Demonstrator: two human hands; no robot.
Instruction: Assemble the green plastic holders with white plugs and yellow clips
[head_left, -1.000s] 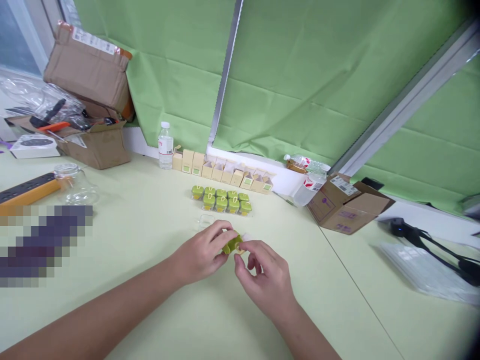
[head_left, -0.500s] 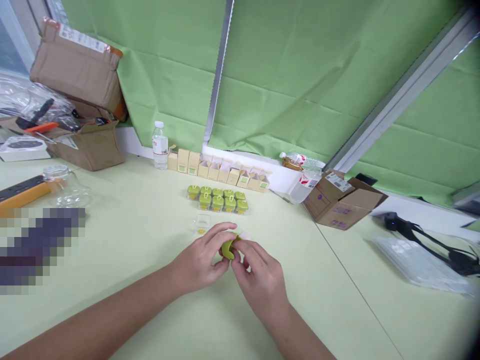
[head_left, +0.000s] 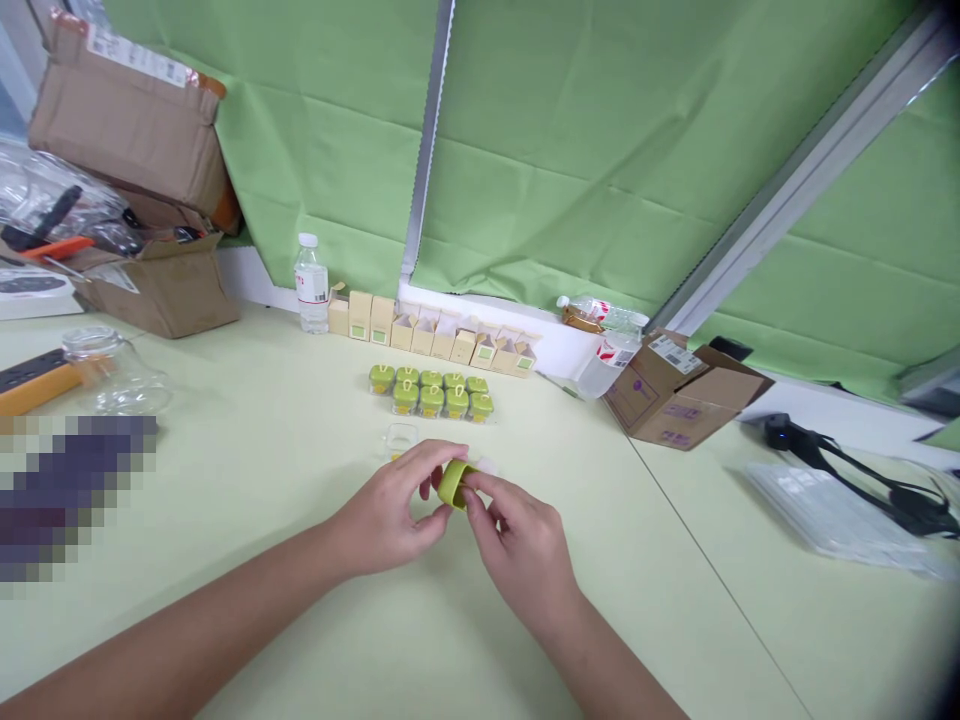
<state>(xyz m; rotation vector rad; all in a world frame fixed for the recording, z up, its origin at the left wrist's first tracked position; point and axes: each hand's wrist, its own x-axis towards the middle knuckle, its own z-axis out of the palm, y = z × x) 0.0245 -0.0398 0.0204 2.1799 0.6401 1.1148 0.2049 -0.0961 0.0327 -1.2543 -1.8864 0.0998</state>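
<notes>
Both hands meet over the pale green table [head_left: 262, 470]. My left hand [head_left: 390, 510] and my right hand [head_left: 517, 545] pinch a small green cap [head_left: 452, 482] between their fingertips, tilted on its side. Just behind the hands stands a small clear square jar [head_left: 400, 440] with no lid. Farther back sits a cluster of several green-lidded jars [head_left: 430, 391], and behind it a row of small cream cartons [head_left: 431, 336] along the wall.
A water bottle [head_left: 310, 283] stands left of the cartons. A second bottle [head_left: 604, 362] lies beside an open cardboard box [head_left: 679, 395]. At left are a glass jar [head_left: 112, 370], a power strip [head_left: 34, 375] and stacked boxes [head_left: 142, 230]. Black cables [head_left: 847, 465] and plastic packs [head_left: 832, 510] lie right.
The green cap has been turned in my fingers and now shows its open side. My hands shifted slightly; the view drifted a little.
</notes>
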